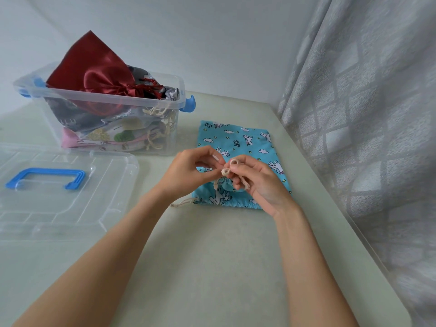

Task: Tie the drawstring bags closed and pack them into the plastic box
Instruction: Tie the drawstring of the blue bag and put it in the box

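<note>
Above blue cotton bag (245,142), 2 hands pinching (looped) cord (227,169)

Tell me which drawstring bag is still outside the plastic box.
The blue unicorn-print bag, lying flat on the table right of the plastic box; the red satin bag and the others are already inside.

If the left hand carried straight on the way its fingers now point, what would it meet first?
The left hand points rightward at the right hand, with the cord pinched between them. It would likely meet that cord and the right hand's fingertips almost at once; depth is hard to judge.
</note>
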The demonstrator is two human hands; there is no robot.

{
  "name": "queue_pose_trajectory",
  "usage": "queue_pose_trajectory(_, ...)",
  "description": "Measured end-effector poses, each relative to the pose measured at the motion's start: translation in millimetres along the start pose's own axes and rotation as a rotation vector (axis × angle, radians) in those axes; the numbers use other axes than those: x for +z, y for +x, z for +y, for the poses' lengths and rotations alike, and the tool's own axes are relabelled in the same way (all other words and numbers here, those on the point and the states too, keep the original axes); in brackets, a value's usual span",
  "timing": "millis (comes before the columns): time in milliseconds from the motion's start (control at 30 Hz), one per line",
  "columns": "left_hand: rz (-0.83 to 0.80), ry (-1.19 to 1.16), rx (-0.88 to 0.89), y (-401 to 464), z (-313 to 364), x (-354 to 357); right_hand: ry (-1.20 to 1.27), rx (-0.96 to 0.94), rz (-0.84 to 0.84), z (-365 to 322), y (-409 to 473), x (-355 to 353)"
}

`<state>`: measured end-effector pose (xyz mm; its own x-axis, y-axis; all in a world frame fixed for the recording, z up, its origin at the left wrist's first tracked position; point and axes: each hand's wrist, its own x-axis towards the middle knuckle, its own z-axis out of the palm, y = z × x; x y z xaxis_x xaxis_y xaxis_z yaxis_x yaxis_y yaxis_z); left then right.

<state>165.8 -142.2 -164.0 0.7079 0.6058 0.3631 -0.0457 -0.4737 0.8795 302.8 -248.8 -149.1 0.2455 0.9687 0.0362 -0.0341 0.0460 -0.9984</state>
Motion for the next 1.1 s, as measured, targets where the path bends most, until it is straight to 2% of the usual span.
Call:
queue_pose_trajectory(100, -0.037, -0.006, -0.001, -0.4, 0.6, -0.6, -0.051, -0.054, 0.0, -2.5, -2.6, 0.0)
queue_pose_trajectory(233, -0.108, -0.148, -0.106, -0.8, 2.9, 0.4, -0.185, -0.156, 0.113, -1.4, -2.2, 1.8)
queue_pose_trajectory(333, -0.085, -0.17, -0.16, 0.0, 3.5, 1.3, -0.321, -0.224, 0.208, 2.2, 1.9, 2.1)
queue_pose_trajectory(433, -0.042, -0.151, -0.179, 0.5, 1.7, -0.5, -0.67, -0.341, 0.313, 6.4, 3.2, 6.2)
queue_pose_trajectory(533, 0.021, -0.041, -0.17, 0.1, -2.5, 1.4, -1.109, -0.443, 0.307, 8.3, 5.1, 11.6)
queue_pose_trajectory(600, 0.082, 0.073, -0.14, 0.7, -4.0, 5.4, -1.293, -0.448, 0.327, 8.5, 7.6, 16.3)
queue_pose_trajectory(667, 0.123, 0.058, -0.129, 1.8, -3.4, 5.3, -1.382, -0.577, 0.402, 8.9, 8.6, 19.3)
queue_pose_trajectory(767, 0.067, -0.116, -0.136, 3.3, 1.4, 0.3, -1.323, -0.704, 0.485, 9.2, 7.9, 17.5)
queue_pose_trajectory(867, -0.003, -0.282, -0.18, 2.0, 4.1, -2.1, -1.146, -0.693, 0.415, 11.0, 7.9, 8.8)
queue_pose_trajectory(967, -0.083, -0.191, -0.152, 0.7, 2.9, -4.9, -0.991, -0.65, 0.339, 12.3, 6.7, 7.2)
queue_pose_trajectory(1100, -0.104, -0.25, -0.163, 0.1, 3.4, -8.9, -0.833, -0.661, 0.348, 10.8, 7.8, 4.7)
